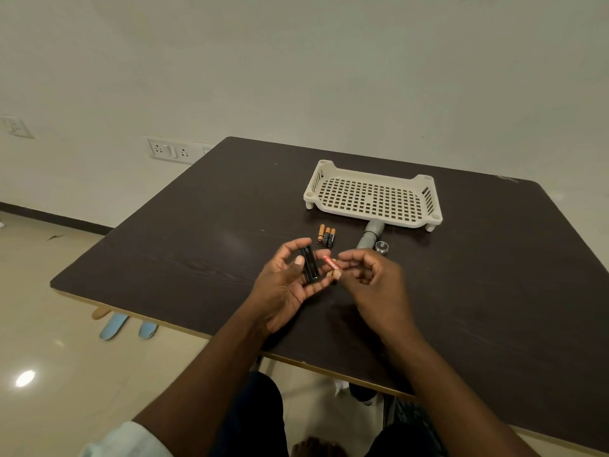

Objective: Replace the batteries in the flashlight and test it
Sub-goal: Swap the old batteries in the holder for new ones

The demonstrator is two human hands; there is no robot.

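Note:
My left hand (286,285) holds a black battery holder (309,263) between thumb and fingers, its slots facing up. My right hand (372,278) pinches a red battery (331,262) just to the right of the holder, close to its edge. Three gold-and-black batteries (326,236) lie side by side on the dark table (197,232) beyond my hands. The grey flashlight body (370,235) lies farther right, its head against the tray. Its round end cap (381,246) sits beside it.
A cream perforated plastic tray (374,196) stands at the back of the table. Wall sockets (168,150) are on the wall to the left. Blue slippers (127,326) lie on the tiled floor under the table's left edge.

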